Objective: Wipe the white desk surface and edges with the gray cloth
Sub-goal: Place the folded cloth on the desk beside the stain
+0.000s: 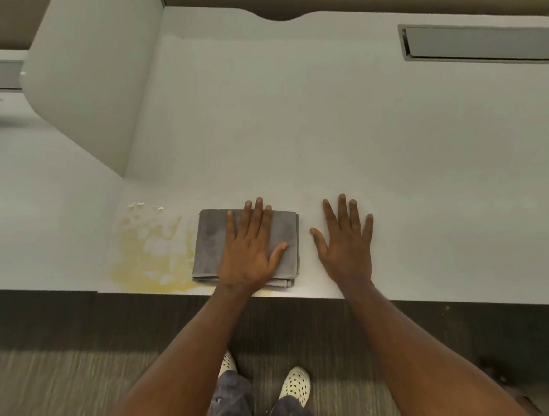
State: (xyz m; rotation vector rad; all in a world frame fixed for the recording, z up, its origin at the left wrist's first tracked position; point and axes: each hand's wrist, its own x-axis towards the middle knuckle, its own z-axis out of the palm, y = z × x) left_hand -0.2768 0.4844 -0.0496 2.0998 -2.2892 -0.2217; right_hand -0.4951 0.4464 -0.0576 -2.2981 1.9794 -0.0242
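A folded gray cloth lies flat on the white desk, close to its front edge. My left hand presses down on the cloth with straight, spread fingers. Just to the right, my right hand rests flat on the bare desk, fingers spread, not touching the cloth. A yellowish wet smear with pale foamy patches covers the desk immediately left of the cloth and reaches the front edge.
A white upright divider panel stands on the desk at the back left. A long metal-framed slot is set into the desk at the back right. Below the front edge are dark floor and my shoes.
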